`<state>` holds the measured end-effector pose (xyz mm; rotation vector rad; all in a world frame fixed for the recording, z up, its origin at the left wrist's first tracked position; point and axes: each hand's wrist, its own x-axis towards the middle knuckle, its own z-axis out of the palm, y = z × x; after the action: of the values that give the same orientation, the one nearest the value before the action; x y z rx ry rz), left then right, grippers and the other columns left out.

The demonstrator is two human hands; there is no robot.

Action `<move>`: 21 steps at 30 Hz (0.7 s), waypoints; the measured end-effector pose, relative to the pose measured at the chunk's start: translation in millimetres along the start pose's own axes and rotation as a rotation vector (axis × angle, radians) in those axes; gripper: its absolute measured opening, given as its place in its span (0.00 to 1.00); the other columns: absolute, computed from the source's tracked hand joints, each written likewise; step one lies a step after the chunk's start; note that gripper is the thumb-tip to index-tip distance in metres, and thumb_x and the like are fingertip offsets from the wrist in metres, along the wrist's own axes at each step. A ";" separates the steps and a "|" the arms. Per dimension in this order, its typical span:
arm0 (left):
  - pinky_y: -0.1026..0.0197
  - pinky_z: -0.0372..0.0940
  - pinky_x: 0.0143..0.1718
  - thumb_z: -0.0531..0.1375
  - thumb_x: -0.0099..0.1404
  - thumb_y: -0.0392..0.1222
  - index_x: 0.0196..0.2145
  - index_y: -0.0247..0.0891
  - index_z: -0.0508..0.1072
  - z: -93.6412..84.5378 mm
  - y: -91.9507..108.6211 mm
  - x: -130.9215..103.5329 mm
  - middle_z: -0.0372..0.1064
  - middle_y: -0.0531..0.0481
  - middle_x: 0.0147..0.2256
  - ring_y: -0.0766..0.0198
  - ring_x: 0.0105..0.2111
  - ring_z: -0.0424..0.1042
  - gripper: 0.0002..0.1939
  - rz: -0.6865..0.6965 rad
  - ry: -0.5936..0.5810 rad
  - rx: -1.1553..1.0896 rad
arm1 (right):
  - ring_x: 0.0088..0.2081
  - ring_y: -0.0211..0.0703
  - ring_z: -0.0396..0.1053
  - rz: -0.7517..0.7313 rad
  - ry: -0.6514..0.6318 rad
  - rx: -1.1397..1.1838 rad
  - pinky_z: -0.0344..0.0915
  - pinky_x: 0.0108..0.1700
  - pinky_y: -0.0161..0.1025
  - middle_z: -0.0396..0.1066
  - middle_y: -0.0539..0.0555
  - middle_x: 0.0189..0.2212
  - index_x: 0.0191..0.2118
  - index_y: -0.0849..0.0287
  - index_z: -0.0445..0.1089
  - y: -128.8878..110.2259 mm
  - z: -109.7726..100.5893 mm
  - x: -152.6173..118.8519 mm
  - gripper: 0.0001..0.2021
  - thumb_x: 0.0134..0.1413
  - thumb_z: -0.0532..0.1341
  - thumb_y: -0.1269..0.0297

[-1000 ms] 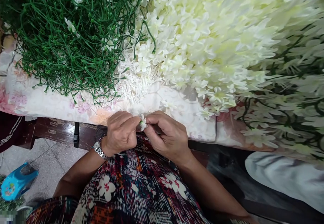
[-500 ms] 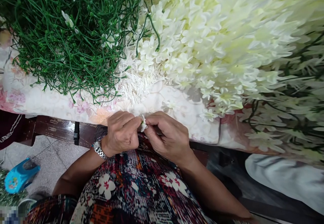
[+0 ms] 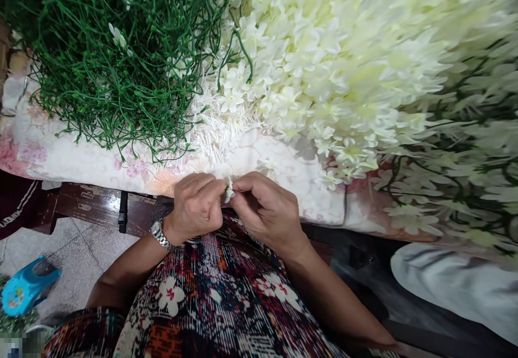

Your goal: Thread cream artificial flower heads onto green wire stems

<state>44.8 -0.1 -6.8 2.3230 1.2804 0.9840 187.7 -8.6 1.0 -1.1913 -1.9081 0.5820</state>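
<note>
A small white artificial flower [image 3: 229, 191] is pinched between my two hands in front of my lap, at the table's near edge. My left hand [image 3: 197, 205], with a metal watch on its wrist, is closed on the flower's left side, where a bit of green shows. Most of what lies inside that fist is hidden. From the other side, the thumb and forefinger of my right hand [image 3: 269, 207] grip the petals. Beyond my hands lie a heap of green plastic stems [image 3: 121, 72], a pile of thin white pieces [image 3: 214, 126] and a large mass of cream-white artificial flowers [image 3: 324, 67].
A flowered cloth [image 3: 81, 156] covers the table. White flowers on green stems [image 3: 421, 196] hang over the edge at right. A blue plastic stool [image 3: 28, 288] stands on the floor at lower left. White fabric [image 3: 449, 282] shows at lower right.
The view has shifted slightly. Both hands stay together on the flower, with only a small movement of the fingers.
</note>
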 end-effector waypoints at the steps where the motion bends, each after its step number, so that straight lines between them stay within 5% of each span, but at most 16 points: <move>1: 0.64 0.56 0.24 0.50 0.55 0.29 0.24 0.34 0.66 -2.9 0.2 0.7 0.59 0.52 0.19 0.68 0.21 0.58 0.07 -0.025 -0.006 -0.064 | 0.26 0.32 0.62 0.008 -0.009 0.010 0.62 0.28 0.32 0.63 0.49 0.23 0.32 0.60 0.62 -1.8 -3.0 0.7 0.05 0.47 0.54 0.76; 7: 0.69 0.54 0.21 0.51 0.59 0.34 0.21 0.34 0.65 -28.2 2.0 6.8 0.57 0.55 0.18 0.73 0.19 0.57 0.09 -0.332 -0.099 -0.609 | 0.29 0.35 0.64 -0.012 0.055 0.020 0.63 0.30 0.34 0.66 0.51 0.27 0.34 0.59 0.64 -9.5 -26.5 2.4 0.08 0.44 0.58 0.74; 13: 0.70 0.51 0.19 0.55 0.57 0.41 0.22 0.32 0.68 -35.1 4.9 2.6 0.57 0.56 0.15 0.74 0.17 0.55 0.10 -0.581 -0.190 -0.903 | 0.30 0.37 0.65 -0.150 0.135 0.014 0.64 0.29 0.35 0.66 0.52 0.28 0.37 0.59 0.64 -13.0 -35.1 3.2 0.13 0.42 0.59 0.75; 21: 0.70 0.45 0.16 0.61 0.49 0.48 0.21 0.32 0.71 -31.9 9.0 2.7 0.53 0.58 0.12 0.77 0.14 0.48 0.14 -0.764 -0.254 -1.131 | 0.34 0.38 0.64 -0.317 -0.118 -0.054 0.65 0.35 0.35 0.66 0.56 0.32 0.41 0.64 0.62 -17.8 -39.6 13.8 0.16 0.43 0.60 0.73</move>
<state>29.1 -4.6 22.2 0.9412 0.9566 0.7688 207.3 -5.4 42.1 -0.8769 -2.1698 0.4383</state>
